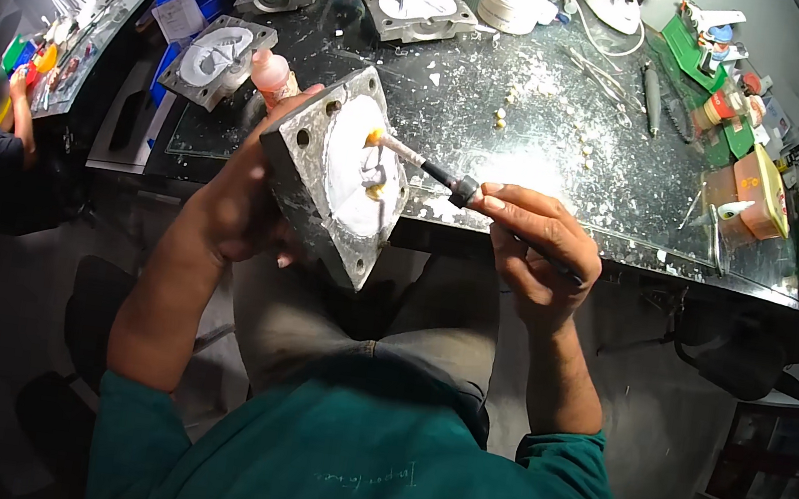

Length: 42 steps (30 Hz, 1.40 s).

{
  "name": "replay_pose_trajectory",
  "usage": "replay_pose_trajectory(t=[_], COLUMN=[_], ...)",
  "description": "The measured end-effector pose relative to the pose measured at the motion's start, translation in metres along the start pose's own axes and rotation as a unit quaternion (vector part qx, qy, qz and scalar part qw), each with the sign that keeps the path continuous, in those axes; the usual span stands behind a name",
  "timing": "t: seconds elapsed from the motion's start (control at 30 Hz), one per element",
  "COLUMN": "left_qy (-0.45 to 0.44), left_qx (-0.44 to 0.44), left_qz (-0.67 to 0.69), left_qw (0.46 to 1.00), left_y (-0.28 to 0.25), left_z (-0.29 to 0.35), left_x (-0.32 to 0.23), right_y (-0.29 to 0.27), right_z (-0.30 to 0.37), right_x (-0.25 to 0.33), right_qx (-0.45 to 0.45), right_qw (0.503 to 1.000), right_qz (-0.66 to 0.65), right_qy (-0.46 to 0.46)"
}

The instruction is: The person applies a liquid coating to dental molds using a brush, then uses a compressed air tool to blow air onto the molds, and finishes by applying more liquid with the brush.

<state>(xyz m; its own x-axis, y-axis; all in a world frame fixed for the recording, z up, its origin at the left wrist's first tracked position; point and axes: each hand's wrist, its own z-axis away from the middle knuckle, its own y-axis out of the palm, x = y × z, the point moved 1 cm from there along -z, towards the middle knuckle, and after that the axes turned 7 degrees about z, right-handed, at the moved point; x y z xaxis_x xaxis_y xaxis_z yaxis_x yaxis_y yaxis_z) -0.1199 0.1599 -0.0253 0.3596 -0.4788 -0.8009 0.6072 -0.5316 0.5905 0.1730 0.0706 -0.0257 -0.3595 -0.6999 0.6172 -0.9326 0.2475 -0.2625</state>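
Note:
My left hand (250,195) is wrapped round a grey metal flask half (300,201), gripping it from behind and below. The block is tilted up over the table's front edge, and its plaster-filled face (356,158) is turned toward my right hand. Yellowish patches show in the white plaster. In my right hand (541,248) is a dark-handled brush (440,174), its fingers closed round the handle. The brush's orange-yellow tip appears to touch the plaster's upper part. Just beyond my left fingers is a pinkish bottle (272,76).
More plaster-filled metal flask halves (213,58) lie at the back left of the dark table (482,84), strewn with white scraps. A handpiece (651,99), a green tray (687,55) and an orange-yellow box (760,191) lie right. Another person (5,137) sits far left.

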Motion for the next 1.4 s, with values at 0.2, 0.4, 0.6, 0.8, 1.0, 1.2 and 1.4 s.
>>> replay_pose_trajectory(t=[0.2,0.4,0.6,0.8,1.0,1.2,1.4], left_qy=[0.048,-0.075,-0.037,-0.039,-0.016,-0.006,-0.07], left_qx=[-0.017,0.064,-0.069,-0.069,-0.028,-0.047,-0.055], left_qz=[-0.038,0.06,-0.006,-0.038,-0.027,-0.044,0.021], left_qw=[0.998,0.993,0.997,0.996,0.999,0.998,0.996], left_y=[0.008,0.019,0.03,0.03,0.035,0.035,0.033], left_z=[-0.002,-0.016,-0.018,-0.015,-0.016,-0.015,-0.022], left_x=[0.001,-0.015,-0.012,-0.013,-0.014,-0.013,-0.014], right_y=[-0.002,-0.009,-0.013,-0.017,-0.021,-0.025,-0.025], right_z=[-0.004,-0.006,0.001,-0.001,-0.011,-0.018,-0.015], right_x=[-0.003,0.003,0.018,0.012,0.007,-0.007,-0.008], right_qx=[-0.007,0.002,0.046,0.018,0.021,0.055,0.063], right_qw=[0.997,0.991,0.985,0.982,0.988,0.996,0.996], right_qz=[0.065,0.109,0.107,0.137,0.121,0.035,0.023], right_qy=[-0.051,-0.082,-0.125,-0.125,-0.089,-0.064,-0.066])
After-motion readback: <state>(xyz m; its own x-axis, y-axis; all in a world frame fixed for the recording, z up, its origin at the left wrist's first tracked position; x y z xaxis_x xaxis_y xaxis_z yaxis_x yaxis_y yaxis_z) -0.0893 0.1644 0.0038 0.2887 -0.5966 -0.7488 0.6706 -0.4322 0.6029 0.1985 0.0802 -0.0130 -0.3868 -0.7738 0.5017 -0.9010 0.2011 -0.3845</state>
